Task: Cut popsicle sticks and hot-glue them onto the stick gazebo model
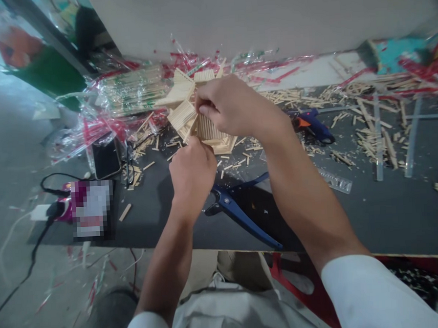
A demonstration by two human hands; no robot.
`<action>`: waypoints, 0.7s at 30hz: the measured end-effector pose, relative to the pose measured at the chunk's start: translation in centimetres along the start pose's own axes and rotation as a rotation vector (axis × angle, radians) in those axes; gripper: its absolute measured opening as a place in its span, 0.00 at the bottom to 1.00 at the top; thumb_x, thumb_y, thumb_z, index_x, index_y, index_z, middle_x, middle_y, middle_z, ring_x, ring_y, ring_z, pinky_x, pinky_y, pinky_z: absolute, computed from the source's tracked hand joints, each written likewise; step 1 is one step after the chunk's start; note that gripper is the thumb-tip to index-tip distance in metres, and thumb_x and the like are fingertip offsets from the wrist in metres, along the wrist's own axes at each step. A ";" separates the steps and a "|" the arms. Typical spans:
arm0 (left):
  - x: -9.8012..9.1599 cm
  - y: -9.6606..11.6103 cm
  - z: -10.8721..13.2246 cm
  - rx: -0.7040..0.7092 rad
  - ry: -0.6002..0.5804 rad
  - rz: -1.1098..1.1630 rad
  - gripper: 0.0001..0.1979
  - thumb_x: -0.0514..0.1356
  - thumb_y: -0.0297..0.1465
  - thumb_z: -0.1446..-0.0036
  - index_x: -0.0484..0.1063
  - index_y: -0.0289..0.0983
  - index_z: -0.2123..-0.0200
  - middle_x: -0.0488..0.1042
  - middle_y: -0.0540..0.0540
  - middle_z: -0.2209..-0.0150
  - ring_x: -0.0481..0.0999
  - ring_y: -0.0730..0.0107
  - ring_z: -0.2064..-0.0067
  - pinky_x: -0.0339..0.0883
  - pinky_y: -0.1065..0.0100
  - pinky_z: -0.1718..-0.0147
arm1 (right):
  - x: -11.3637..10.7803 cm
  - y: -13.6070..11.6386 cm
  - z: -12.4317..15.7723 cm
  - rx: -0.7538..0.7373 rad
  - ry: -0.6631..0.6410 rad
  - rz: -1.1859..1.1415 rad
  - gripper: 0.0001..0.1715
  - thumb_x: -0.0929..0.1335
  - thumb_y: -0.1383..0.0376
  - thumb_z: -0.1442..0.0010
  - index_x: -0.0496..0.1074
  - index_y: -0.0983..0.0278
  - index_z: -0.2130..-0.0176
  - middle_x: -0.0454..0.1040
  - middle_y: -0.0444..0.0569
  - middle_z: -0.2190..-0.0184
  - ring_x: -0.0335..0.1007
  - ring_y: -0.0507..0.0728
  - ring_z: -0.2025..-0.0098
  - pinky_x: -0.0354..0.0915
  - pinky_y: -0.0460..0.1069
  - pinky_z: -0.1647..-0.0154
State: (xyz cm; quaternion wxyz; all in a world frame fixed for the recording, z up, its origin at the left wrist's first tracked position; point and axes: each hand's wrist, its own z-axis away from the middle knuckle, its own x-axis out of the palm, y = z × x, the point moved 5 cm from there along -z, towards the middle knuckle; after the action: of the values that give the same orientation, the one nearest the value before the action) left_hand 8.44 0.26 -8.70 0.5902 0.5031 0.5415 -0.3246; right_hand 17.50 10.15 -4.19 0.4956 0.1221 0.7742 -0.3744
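Observation:
A small model built of pale wooden sticks (186, 104), with slatted panels fanning out at its top, stands on the dark table (372, 214). My right hand (234, 107) is closed over its upper part, fingertips pinching a stick piece at the top. My left hand (192, 172) is curled into a fist against the model's lower front, gripping its base or a stick there; what is inside the fingers is hidden.
Blue-handled cutters (239, 212) lie just behind my left wrist. A blue and orange glue gun (312, 125), a clear ruler (335, 180), loose stick offcuts (368, 141), cellophane-wrapped stick bundles (134, 90), a phone (106, 157) and a charger with cables (60, 209) surround the model.

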 end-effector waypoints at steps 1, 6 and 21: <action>0.0 0.0 0.0 -0.007 0.005 -0.003 0.16 0.49 0.31 0.34 0.77 0.36 0.58 0.80 0.37 0.67 0.81 0.55 0.62 0.70 0.61 0.59 | 0.0 0.0 0.0 0.006 -0.008 0.001 0.10 0.65 0.65 0.33 0.69 0.58 0.68 0.79 0.52 0.65 0.72 0.62 0.58 0.61 0.53 0.61; -0.5 0.3 -0.1 -0.028 0.003 -0.001 0.15 0.50 0.32 0.35 0.77 0.35 0.61 0.80 0.35 0.67 0.81 0.51 0.63 0.69 0.59 0.62 | 0.1 0.1 0.1 0.002 -0.002 0.038 0.10 0.64 0.68 0.33 0.72 0.58 0.65 0.80 0.52 0.62 0.72 0.61 0.59 0.62 0.53 0.59; -0.8 0.5 -0.3 -0.048 0.016 0.001 0.15 0.51 0.33 0.36 0.77 0.35 0.63 0.80 0.34 0.66 0.81 0.50 0.62 0.69 0.58 0.62 | 0.1 0.0 0.1 -0.035 0.020 0.034 0.10 0.64 0.71 0.35 0.71 0.59 0.66 0.80 0.51 0.61 0.72 0.59 0.61 0.60 0.53 0.61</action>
State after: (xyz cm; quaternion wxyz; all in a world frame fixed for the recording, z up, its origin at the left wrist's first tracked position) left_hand 8.63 0.56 -7.81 0.5979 0.4917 0.5535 -0.3073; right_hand 17.54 10.01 -4.27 0.4960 0.1301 0.7835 -0.3510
